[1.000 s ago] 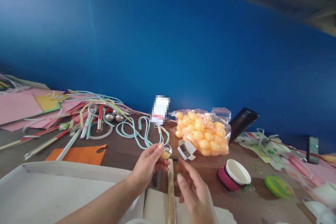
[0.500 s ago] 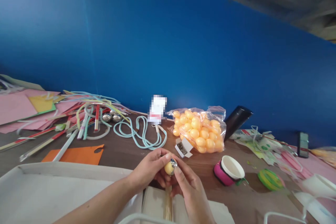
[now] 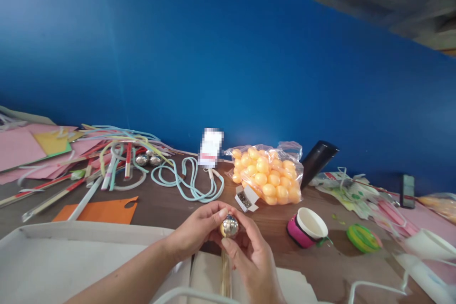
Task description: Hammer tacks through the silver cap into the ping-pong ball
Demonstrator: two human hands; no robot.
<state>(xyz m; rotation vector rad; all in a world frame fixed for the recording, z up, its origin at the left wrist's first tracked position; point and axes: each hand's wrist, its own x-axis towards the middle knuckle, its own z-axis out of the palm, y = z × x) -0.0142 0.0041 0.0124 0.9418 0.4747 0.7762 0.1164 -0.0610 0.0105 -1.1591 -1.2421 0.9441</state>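
A small shiny silver ball (image 3: 230, 226) with a yellowish patch at its lower left is pinched between my two hands at the lower middle. My left hand (image 3: 204, 223) has its thumb on the ball's upper left, fingers curled behind it. My right hand (image 3: 251, 247) closes round the ball from the right, thumb below it. Whether the yellow is the ball's own colour or a reflection I cannot tell. Below the hands lies a bundle of thin wooden sticks (image 3: 225, 278). Just beyond them stands an open small white box (image 3: 246, 198) of tiny dark pieces.
Behind the box lies a clear bag of orange balls (image 3: 265, 175). A pink-and-white cup (image 3: 308, 228) and green tape roll (image 3: 363, 238) are rightward. Leftward are a light blue lanyard (image 3: 192, 190), several silver balls (image 3: 149, 159), orange paper (image 3: 101, 213) and a white tray (image 3: 89, 228).
The ball has turned in my fingers, so more silver and less yellow shows. My right thumb has slid from its right side to below it. The view has shifted slightly.
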